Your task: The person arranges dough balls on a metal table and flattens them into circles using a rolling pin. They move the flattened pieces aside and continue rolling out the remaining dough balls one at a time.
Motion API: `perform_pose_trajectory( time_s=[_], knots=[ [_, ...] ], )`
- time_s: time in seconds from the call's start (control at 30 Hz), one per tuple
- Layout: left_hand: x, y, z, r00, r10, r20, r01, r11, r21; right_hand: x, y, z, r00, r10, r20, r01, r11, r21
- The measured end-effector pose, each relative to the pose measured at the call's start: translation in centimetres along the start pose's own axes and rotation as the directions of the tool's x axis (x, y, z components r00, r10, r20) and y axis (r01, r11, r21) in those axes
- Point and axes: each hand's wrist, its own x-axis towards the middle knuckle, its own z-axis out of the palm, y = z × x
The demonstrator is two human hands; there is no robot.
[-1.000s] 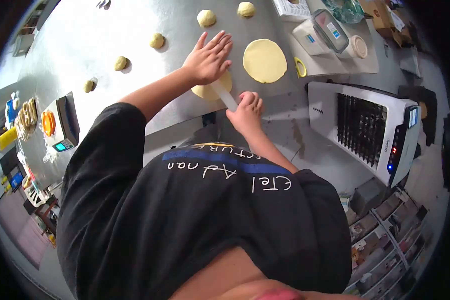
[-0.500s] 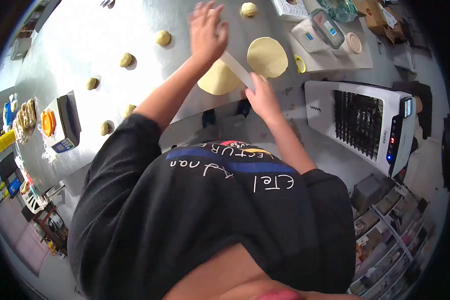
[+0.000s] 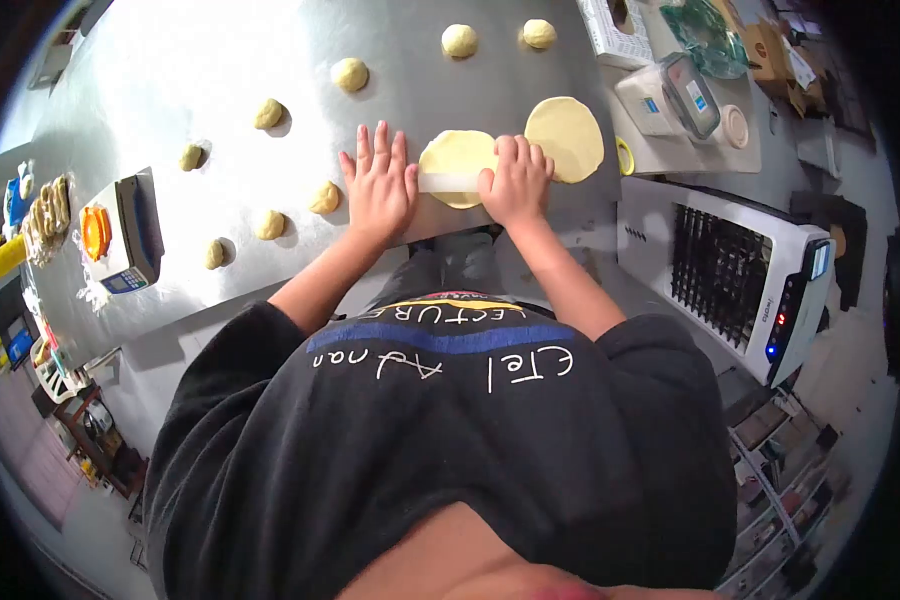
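Note:
A white rolling pin lies level across the lower part of a flattened round of dough. My right hand has its fingers curled around the pin's right end. At the left end, my left hand rests flat with fingers spread; its palm covers that end. A second flat dough round lies just right of my right hand. Closest to my left hand on its outer side is a dough ball.
More dough balls, such as one, dot the metal table. A scale with an orange item stands left. On the right are a lidded plastic container, a yellow-handled tool and, beside the table, a white appliance.
The rolling pin has turned from diagonal to level. My left hand has come back toward my body, fingers now spread. The view has shifted slightly.

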Motion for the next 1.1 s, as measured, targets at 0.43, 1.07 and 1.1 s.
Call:
perform_pose_trajectory(
  time_s=[0.43,1.07,1.1],
  knots=[
    [11.3,-2.1,1.0,0.924,0.006,-0.384,-0.018,0.999,-0.029,12.7,1.1,2.1,0.811,-0.131,-0.570,0.134,0.990,-0.036],
    [-4.1,-0.3,-1.9,0.946,0.313,-0.085,-0.319,0.945,-0.072,-6.8,1.2,-1.5,0.984,-0.177,-0.011,0.176,0.974,0.144],
    [-3.4,-0.5,-2.4,0.934,0.346,-0.088,-0.355,0.925,-0.135,-7.0,1.0,-1.8,0.993,-0.115,0.023,0.111,0.983,0.145]
  ],
)
